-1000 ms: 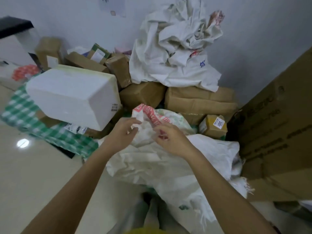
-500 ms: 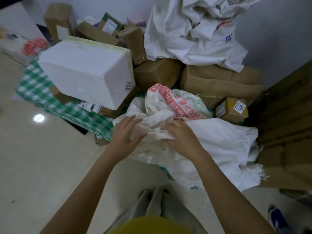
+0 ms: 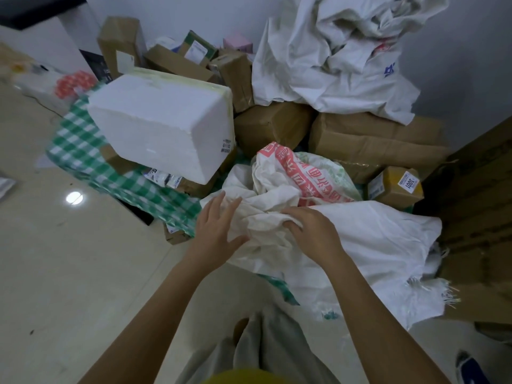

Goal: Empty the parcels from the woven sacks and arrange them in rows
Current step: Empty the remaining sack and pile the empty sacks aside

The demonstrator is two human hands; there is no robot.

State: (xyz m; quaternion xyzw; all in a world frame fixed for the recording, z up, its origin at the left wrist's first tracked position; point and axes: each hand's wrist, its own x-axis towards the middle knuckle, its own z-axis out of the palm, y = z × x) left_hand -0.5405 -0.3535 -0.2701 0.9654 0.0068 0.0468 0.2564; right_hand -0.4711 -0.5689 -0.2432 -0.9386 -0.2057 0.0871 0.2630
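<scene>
Two hands are working one crumpled woven sack (image 3: 360, 239): left hand (image 3: 216, 234) lying spread against it, right hand (image 3: 313, 231) gripping a fold.

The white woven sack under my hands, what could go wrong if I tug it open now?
The white foam box sits tilted on parcels right beside the white woven sack; tugging may topple it. Your right hand grips bunched fabric while your left hand only rests open, so parcels could spill unevenly.
</scene>
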